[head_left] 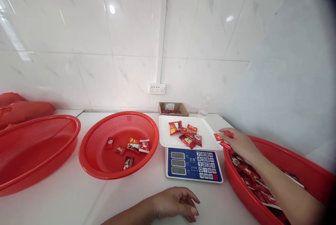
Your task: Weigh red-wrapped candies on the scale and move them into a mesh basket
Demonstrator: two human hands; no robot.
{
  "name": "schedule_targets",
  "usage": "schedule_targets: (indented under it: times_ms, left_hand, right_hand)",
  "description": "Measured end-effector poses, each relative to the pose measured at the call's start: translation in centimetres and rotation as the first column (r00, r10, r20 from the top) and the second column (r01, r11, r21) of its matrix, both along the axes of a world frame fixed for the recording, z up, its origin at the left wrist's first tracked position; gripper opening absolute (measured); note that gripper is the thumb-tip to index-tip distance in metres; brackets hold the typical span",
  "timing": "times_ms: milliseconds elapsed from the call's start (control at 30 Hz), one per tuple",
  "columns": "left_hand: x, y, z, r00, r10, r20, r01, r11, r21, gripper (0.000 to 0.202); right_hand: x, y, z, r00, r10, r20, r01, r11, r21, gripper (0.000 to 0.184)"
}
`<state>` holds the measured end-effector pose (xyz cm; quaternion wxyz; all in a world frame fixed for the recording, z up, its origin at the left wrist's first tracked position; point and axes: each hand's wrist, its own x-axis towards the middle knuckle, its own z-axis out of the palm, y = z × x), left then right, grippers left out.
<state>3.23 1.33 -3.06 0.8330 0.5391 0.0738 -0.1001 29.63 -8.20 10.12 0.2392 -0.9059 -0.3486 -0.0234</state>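
Note:
My right hand (240, 142) reaches from the right over the rim of a red basket (312, 176) full of red candy packets (252, 174). Its fingers pinch red packets (223, 139) at the edge of the white scale tray (168, 137). Several red packets (187, 134) lie on that tray. Below the tray, the blue scale (194, 164) shows its displays and keypad. My left hand (177, 204) rests on the white table in front of the scale, fingers loosely curled, holding nothing.
A red mesh basket (94, 148) left of the scale holds several packets (132, 148). A larger red basket (36, 148) sits at far left, red bags (21, 111) behind it. A small cardboard box (173, 108) and a clear bottle (203, 111) stand by the tiled wall.

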Motion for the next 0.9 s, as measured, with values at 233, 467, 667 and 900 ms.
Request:
schedule_targets:
  times_ms: [233, 467, 667, 900]
  left_hand:
    - [0.0, -0.2, 0.1, 1.0, 0.018, 0.0, -0.018, 1.0, -0.01, 0.066]
    - [0.1, -0.1, 0.1, 1.0, 0.006, -0.006, -0.006, 1.0, -0.022, 0.068]
    - [0.2, 0.0, -0.2, 1.0, -0.011, 0.005, 0.011, 1.0, -0.028, 0.07]
    - [0.3, -0.3, -0.6, 0.998, -0.001, 0.055, 0.002, 1.0, -0.02, 0.067]
  right_hand:
    - [-4.0, 6.4, -1.3, 0.953, 0.221, -0.208, -0.191, 0.969, 0.155, 0.033]
    - [-4.8, 7.3, -1.3, 0.952, 0.209, -0.224, -0.153, 0.957, 0.245, 0.034]
    - [-8.7, 3.3, -0.7, 0.936, 0.114, -0.333, 0.014, 0.934, 0.358, 0.044]
    - [-15.8, -2.1, -11.2, 0.815, 0.182, -0.55, 0.079, 0.905, 0.418, 0.049]
